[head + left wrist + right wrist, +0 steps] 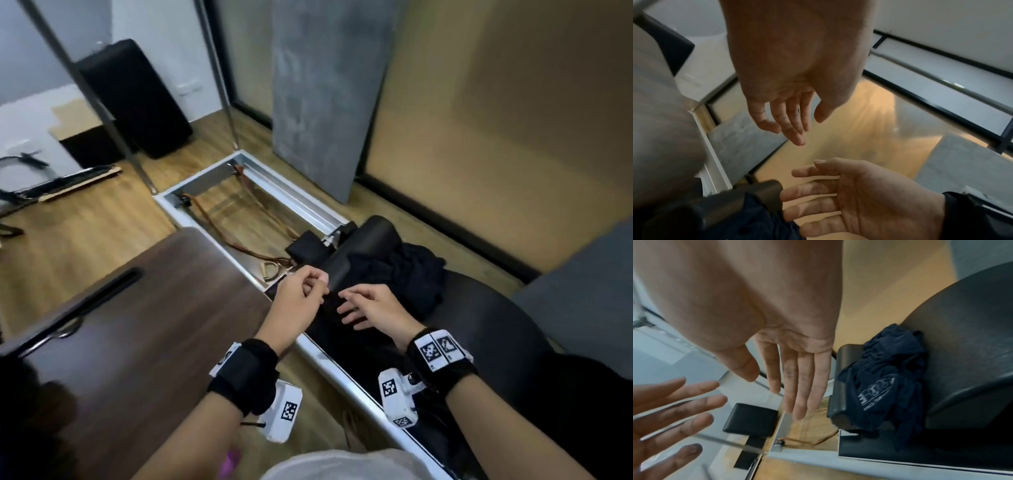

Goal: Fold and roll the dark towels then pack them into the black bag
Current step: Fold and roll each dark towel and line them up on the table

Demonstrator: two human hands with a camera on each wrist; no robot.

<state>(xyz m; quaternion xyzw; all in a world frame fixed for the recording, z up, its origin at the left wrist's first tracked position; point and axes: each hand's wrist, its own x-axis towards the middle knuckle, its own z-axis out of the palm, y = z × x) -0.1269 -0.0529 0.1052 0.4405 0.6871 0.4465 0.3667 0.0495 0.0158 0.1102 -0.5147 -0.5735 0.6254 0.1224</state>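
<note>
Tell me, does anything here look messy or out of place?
Yes: a dark towel lies crumpled in a heap against the black padded headrest, not folded or rolled. Both the left hand and right hand are open, holding nothing.

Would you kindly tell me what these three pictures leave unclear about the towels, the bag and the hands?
- Black bag: not identifiable in any view.
- Dark cloth under the hands, head view: black on black, folds unreadable.
- Crumpled navy cloth, right wrist view: print blurred.
- Left hand: curled in head view, open in wrist views.
- Right hand: contact with the cloth unclear.
</note>
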